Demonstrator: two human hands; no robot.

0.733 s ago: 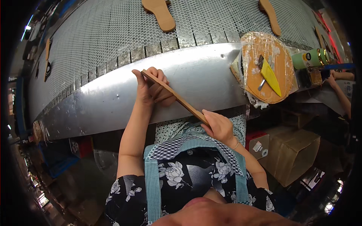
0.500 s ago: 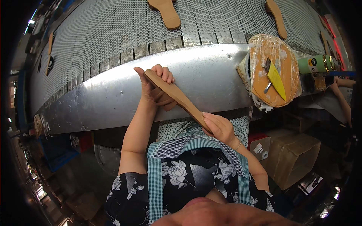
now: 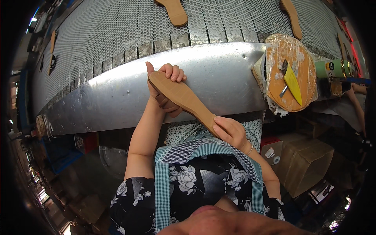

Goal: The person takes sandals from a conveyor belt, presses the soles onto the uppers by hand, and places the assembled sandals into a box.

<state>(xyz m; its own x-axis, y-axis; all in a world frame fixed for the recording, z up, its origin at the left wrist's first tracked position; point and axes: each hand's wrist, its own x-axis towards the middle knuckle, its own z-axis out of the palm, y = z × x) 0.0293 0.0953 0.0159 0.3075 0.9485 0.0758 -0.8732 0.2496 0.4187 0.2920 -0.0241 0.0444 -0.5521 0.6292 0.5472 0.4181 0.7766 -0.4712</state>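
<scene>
I hold a tan shoe insole [image 3: 181, 96] with both hands in front of a curved metal guard [image 3: 219, 74]. My left hand [image 3: 164, 91] grips its wide toe end from underneath, fingers curling over the far edge. My right hand [image 3: 231, 131] pinches the narrow heel end close to my apron. The insole's flat face is turned up toward me, slanting from upper left to lower right.
Behind the guard runs a perforated conveyor belt [image 3: 117, 35] carrying more tan insoles [image 3: 174, 11] [image 3: 291, 17]. A glue-crusted round board [image 3: 291, 76] with a yellow scraper [image 3: 293, 83] sits at the right. Cardboard boxes [image 3: 309, 164] stand below right. Another person's arm [image 3: 354, 98] shows at the far right.
The insole has rotated from nearly edge-on to showing its flat face. My left hand shifted slightly right along the guard; my right hand kept hold of the heel end.
</scene>
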